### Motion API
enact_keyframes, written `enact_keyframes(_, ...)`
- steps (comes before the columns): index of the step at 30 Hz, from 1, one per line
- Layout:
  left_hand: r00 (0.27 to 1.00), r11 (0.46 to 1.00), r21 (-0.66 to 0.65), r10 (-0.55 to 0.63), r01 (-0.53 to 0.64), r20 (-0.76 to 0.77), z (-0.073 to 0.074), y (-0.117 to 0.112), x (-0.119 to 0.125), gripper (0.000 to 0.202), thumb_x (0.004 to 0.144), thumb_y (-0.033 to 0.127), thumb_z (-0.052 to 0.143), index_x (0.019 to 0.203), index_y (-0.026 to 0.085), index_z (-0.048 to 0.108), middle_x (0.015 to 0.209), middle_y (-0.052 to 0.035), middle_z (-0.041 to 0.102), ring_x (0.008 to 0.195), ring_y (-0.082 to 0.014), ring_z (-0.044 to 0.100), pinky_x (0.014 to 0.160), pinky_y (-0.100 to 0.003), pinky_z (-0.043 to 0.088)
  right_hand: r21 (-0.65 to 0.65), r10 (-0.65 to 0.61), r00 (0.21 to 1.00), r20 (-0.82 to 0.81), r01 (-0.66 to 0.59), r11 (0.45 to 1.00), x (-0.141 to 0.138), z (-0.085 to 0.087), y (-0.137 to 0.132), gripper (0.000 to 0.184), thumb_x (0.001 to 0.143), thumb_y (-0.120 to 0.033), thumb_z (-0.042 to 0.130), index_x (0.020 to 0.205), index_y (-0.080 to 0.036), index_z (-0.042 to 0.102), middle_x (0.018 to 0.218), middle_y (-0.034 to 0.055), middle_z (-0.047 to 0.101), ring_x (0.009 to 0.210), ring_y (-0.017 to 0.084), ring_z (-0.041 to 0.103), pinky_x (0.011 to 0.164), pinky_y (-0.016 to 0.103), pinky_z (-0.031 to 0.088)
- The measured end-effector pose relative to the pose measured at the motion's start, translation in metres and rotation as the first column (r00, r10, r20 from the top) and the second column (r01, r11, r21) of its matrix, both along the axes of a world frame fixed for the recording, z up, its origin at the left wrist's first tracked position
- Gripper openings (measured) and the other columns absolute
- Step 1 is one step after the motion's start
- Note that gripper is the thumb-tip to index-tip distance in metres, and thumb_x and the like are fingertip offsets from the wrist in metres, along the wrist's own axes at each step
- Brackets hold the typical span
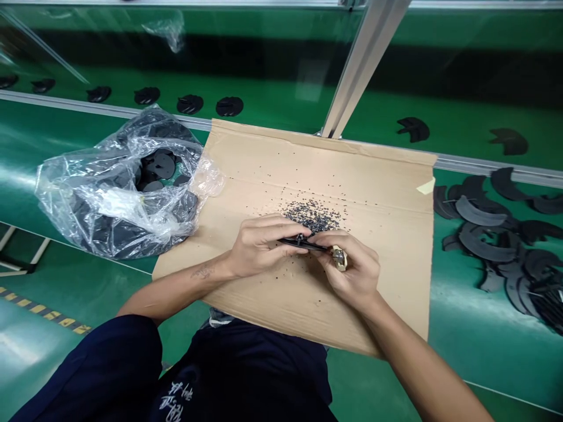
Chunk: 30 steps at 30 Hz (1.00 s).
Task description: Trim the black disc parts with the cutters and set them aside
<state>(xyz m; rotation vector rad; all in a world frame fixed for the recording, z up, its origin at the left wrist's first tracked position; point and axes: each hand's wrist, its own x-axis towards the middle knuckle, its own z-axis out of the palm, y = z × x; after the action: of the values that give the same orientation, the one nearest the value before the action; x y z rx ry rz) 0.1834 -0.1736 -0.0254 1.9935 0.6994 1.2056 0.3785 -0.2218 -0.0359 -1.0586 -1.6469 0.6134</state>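
My left hand (259, 245) is closed on a flat black plastic part (299, 242), held edge-on above a sheet of brown cardboard (373, 176). Close beside it, my right hand (354, 271) grips a small tool with a pale handle (339, 258), its tip at the part's right end. A pile of tiny black plastic shavings (313, 214) lies on the cardboard just beyond both hands.
A clear plastic bag (118, 187) with several black parts sits at the left. More black curved parts (497, 228) are heaped at the right on the green surface. Beyond a metal rail (484, 164), a green conveyor carries spaced black parts (190, 104). A slanted metal post (365, 58) rises behind the cardboard.
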Motion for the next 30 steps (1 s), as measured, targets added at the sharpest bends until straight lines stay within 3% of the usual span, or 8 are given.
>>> enact_keyframes(6, 1.0, 0.995, -0.095, -0.01, 0.01, -0.004, -0.0001, 0.0016, 0.0015, 0.025, 0.088, 0.033, 0.075, 0.111, 0.023, 0.076, 0.101, -0.0064, 0.079, 0.092, -0.0165, 0.073, 0.083, -0.031, 0.061, 0.06, -0.02, 1.0, 0.008, 0.02, 0.998, -0.0022, -0.0024, -0.0008, 0.02, 0.085, -0.008, 0.069, 0.096, -0.024, 0.067, 0.094, 0.0049, 0.077, 0.084, 0.019, 0.074, 0.074, 0.034, 0.061)
enact_keyframes(15, 0.999, 0.988, 0.15, -0.035, 0.034, 0.003, 0.0009, 0.001, -0.0016, 0.019, 0.09, 0.024, 0.073, 0.108, 0.018, 0.075, 0.093, -0.0066, 0.078, 0.086, -0.015, 0.073, 0.077, -0.029, 0.06, 0.079, 0.031, 0.999, 0.036, -0.033, 0.996, -0.0007, -0.0024, 0.0001, 0.017, 0.085, -0.009, 0.065, 0.096, -0.022, 0.066, 0.094, 0.0065, 0.076, 0.083, 0.019, 0.074, 0.072, 0.033, 0.062)
enact_keyframes(24, 0.999, 0.978, 0.208, 0.004, 0.002, -0.032, 0.0027, 0.0019, -0.0008, 0.016, 0.087, 0.027, 0.077, 0.101, 0.018, 0.074, 0.086, -0.0041, 0.078, 0.079, -0.0127, 0.072, 0.073, -0.026, 0.06, 0.067, 0.055, 0.998, 0.009, -0.055, 0.996, -0.0021, -0.0008, -0.0001, 0.017, 0.084, -0.008, 0.067, 0.093, -0.022, 0.068, 0.09, 0.0053, 0.076, 0.082, 0.019, 0.074, 0.072, 0.032, 0.061)
enact_keyframes(27, 1.0, 0.986, 0.163, -0.015, 0.018, -0.019, 0.0003, 0.0026, -0.0007, 0.024, 0.09, 0.032, 0.074, 0.11, 0.019, 0.074, 0.092, -0.0053, 0.078, 0.085, -0.0143, 0.073, 0.079, -0.029, 0.06, 0.024, 0.028, 0.999, -0.026, -0.028, 0.999, -0.0021, 0.0003, 0.0, 0.013, 0.086, -0.01, 0.068, 0.091, -0.022, 0.068, 0.089, 0.0042, 0.076, 0.081, 0.018, 0.073, 0.072, 0.032, 0.061)
enact_keyframes(30, 0.988, 0.988, -0.037, -0.151, 0.151, 0.017, 0.0008, 0.0036, -0.0027, 0.041, 0.096, 0.049, 0.061, 0.125, 0.021, 0.07, 0.109, -0.0095, 0.077, 0.102, -0.0181, 0.072, 0.091, -0.034, 0.06, -0.046, -0.011, 0.997, -0.072, 0.008, 0.999, -0.0008, 0.0022, 0.0005, 0.007, 0.087, -0.018, 0.071, 0.09, -0.023, 0.067, 0.089, 0.0043, 0.076, 0.082, 0.019, 0.073, 0.075, 0.034, 0.061)
